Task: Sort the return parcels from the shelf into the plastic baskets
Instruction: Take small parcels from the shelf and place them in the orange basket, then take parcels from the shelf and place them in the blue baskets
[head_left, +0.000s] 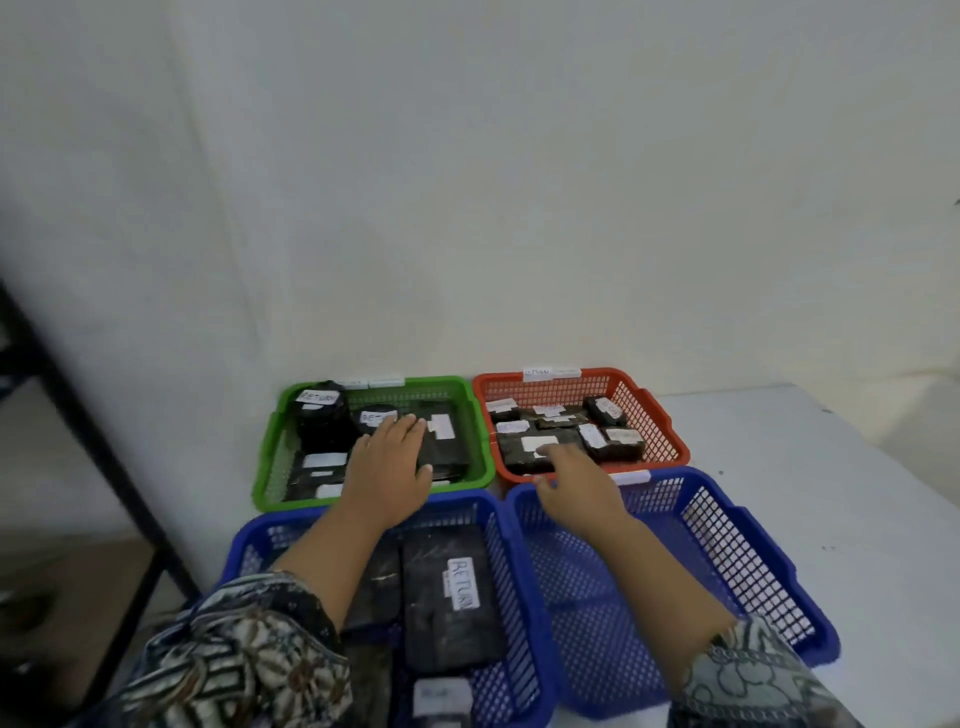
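**Three baskets loaded, one blue basket unfilled**

My left hand (387, 462) lies flat, fingers straight and close together, on top of a black parcel (447, 447) in the green basket (480, 431). It presses or steadies rather than grips. My right hand (571, 480) reaches forward with relaxed fingers, their tips at the near parcel (524, 449) in the red basket (670, 421). I see nothing pinched in it, though the fingertips are partly hidden from me.

Around the left hand, the green basket carries several black wrapped parcels with white labels, some reading RETURN. The red basket beside it holds a tighter cluster of smaller labelled parcels. Nearer to me, under my left forearm, the left blue basket (506, 571) has a large flat parcel (452, 603) marked RETURN and at least one more alongside it. The right blue basket (753, 535) shows only its mesh floor. All four baskets sit together on the white table (831, 493).

I judge the sorting well advanced: three baskets have stock, and both hands seem to be settling or checking parcels rather than carrying one. What is left I cannot say. Only the dark frame of the shelf (78, 415) shows at the left edge, and its contents are out of my view.
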